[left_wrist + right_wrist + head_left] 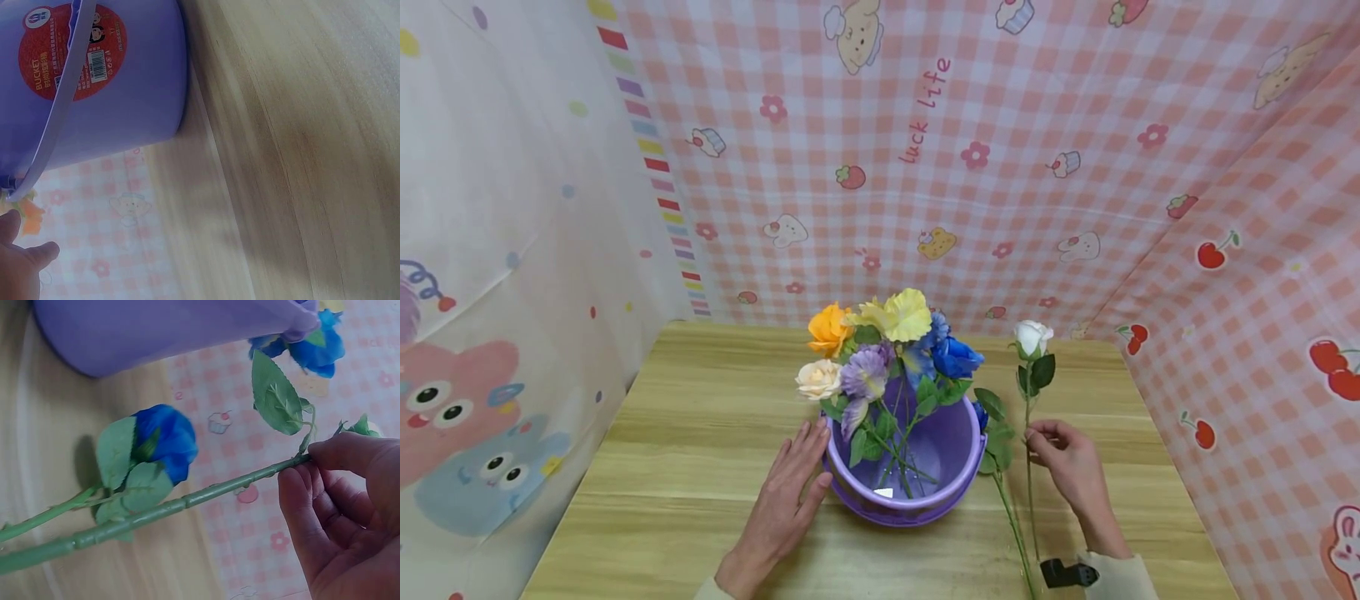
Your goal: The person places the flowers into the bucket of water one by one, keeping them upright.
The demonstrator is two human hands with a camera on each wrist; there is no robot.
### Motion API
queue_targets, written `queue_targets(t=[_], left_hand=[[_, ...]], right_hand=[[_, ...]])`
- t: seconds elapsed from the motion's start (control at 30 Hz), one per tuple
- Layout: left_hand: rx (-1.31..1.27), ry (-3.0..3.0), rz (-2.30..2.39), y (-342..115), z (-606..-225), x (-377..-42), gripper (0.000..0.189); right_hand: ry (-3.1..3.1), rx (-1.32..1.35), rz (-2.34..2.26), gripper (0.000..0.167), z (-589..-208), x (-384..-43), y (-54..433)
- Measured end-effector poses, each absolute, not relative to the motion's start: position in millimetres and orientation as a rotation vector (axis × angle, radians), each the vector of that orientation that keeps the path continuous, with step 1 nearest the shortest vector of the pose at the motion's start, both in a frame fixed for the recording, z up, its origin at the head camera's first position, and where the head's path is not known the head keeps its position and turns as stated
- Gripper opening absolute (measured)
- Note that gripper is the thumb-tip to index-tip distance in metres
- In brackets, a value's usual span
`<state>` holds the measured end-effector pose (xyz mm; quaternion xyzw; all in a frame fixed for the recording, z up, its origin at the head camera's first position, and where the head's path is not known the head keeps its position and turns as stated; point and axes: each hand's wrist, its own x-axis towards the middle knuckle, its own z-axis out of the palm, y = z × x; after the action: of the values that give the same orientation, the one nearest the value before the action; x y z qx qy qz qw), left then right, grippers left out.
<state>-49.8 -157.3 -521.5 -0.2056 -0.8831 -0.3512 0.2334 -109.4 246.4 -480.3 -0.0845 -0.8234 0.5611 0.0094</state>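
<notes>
the white rose (1032, 337) is held upright just right of the purple bucket (947, 450), its stem (187, 503) pinched by the right hand (1070, 462), its long axis running away from the person. the bucket's left side is touched by the flat, relaxed left hand (786, 492). a blue rose (164, 440) is lain beside the bucket (mostly hidden in the head view).

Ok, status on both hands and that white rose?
Left hand flat against purple bucket. Right hand pinching white rose stem, upright. Blue rose lying beside bucket.
</notes>
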Motion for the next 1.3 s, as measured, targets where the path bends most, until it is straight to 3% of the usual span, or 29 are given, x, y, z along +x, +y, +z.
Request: queue_targets(t=[1.3], left_hand=[[-0.561,-2.427,-0.96,-156.8,-521.2,-49.3,0.054]], right_hand=[[-2.237,-0.121,1.845,0.025,-404.3,-105.5,194.5]])
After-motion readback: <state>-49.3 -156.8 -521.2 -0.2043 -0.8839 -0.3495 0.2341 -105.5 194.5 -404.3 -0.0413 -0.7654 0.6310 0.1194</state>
